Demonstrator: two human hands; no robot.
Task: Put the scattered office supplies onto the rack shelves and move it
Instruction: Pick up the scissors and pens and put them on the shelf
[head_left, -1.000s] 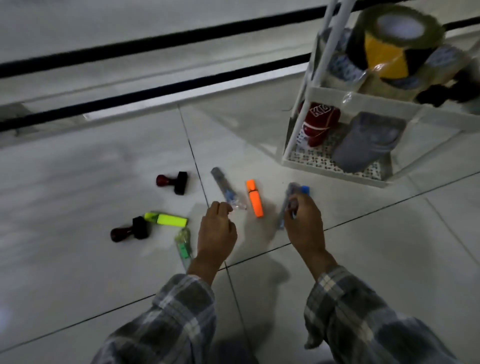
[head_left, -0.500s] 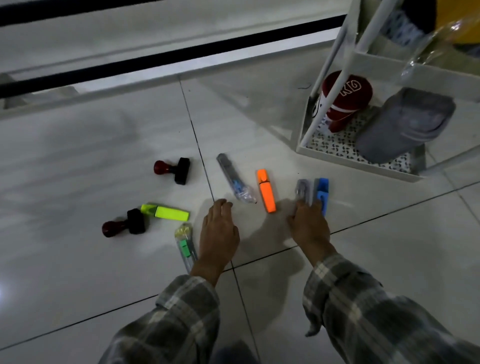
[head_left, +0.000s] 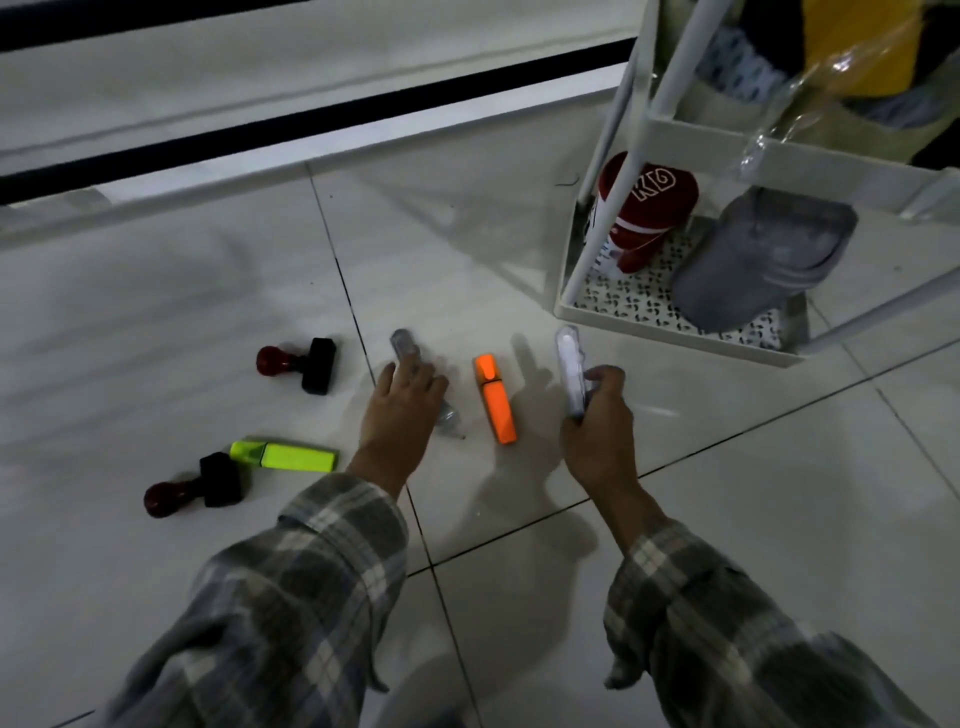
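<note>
**Floor pick-up beside rack, both hands on clear packets**

- Left hand: fingers are laid over the first clear packet, which lies on the tile floor. The packet's ends are seen above and below the fingers. Whether it is gripped or only touched cannot be told.
- Right hand: fingers are curled round the lower end of the second clear packet. Its free end is pointed toward the rack.
- Orange highlighter: seen flat on the floor between the two hands, touched by neither.
- Yellow-green highlighter: seen left of the left wrist, one end just beside the lower stamp.
- Upper stamp: seen lying on its side, left of the first clear packet.
- Rack: stood at upper right. On the bottom shelf a red can and a grey cap are noted. Plastic-wrapped rolls are partly seen on the shelf above.
- Plaid sleeves are worn on both arms.
</note>
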